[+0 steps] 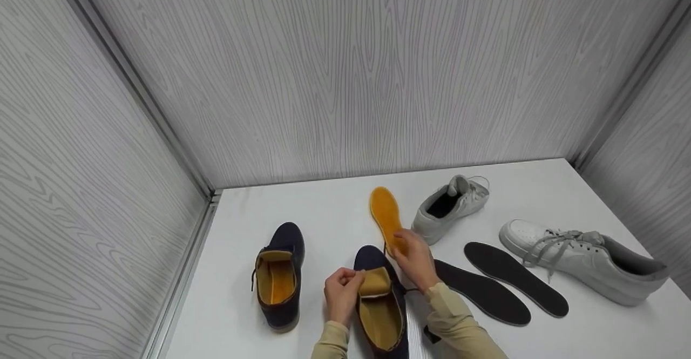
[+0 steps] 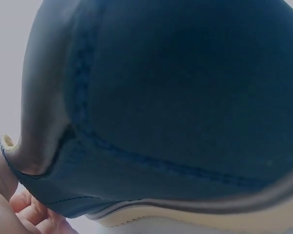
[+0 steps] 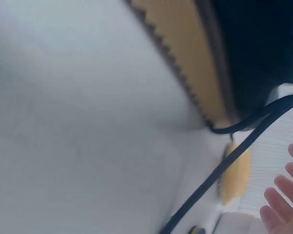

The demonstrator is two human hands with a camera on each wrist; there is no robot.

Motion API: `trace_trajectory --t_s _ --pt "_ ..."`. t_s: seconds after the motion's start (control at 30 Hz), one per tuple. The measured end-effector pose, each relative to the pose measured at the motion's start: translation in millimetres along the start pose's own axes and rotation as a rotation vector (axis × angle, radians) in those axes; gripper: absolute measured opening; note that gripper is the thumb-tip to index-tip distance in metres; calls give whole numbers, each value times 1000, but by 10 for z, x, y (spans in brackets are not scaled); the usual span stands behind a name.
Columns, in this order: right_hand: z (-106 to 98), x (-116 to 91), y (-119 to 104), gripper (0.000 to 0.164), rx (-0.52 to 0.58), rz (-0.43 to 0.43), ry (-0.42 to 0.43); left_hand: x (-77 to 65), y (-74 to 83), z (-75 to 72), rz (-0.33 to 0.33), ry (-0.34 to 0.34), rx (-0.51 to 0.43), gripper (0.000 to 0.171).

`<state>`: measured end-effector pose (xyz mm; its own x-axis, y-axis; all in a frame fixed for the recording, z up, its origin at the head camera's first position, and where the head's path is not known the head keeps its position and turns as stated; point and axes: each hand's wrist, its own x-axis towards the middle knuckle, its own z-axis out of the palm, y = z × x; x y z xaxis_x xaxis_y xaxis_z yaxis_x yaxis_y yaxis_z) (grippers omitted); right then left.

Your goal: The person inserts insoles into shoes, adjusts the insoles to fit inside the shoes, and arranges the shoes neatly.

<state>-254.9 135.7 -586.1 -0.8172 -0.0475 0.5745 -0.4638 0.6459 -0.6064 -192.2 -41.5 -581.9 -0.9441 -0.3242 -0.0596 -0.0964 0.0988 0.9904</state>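
Note:
A dark navy lace-up shoe (image 1: 368,259) with a tan lining lies in front of me, its tan tongue (image 1: 376,282) folded up. My left hand (image 1: 342,292) pinches the upper's edge beside the tongue with thumb and fingers; in the left wrist view, the navy shoe (image 2: 185,97) fills most of the picture. My right hand (image 1: 415,259) is over the near end of an orange insole (image 1: 384,208), which lies beyond the shoe. In the right wrist view its fingers (image 3: 283,204) are spread and loosely bent, with a dark lace (image 3: 234,156) running nearby.
On the left stands the other navy shoe (image 1: 286,240), orange inside. Two black insoles (image 1: 486,294) lie to the right of my right arm. A white sneaker (image 1: 453,208) stands behind them, and another white sneaker (image 1: 583,264) sits at far right. Walls (image 1: 345,78) enclose the white table.

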Motion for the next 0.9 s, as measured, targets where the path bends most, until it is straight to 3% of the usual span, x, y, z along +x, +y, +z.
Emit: trace_trajectory --t_s 0.3,0.9 --pt "51 -102 191 42 -60 56 -85 10 -15 12 3 2 -8 16" --pt "155 -56 257 41 -115 79 -205 -3 2 12 -12 5 -26 16"
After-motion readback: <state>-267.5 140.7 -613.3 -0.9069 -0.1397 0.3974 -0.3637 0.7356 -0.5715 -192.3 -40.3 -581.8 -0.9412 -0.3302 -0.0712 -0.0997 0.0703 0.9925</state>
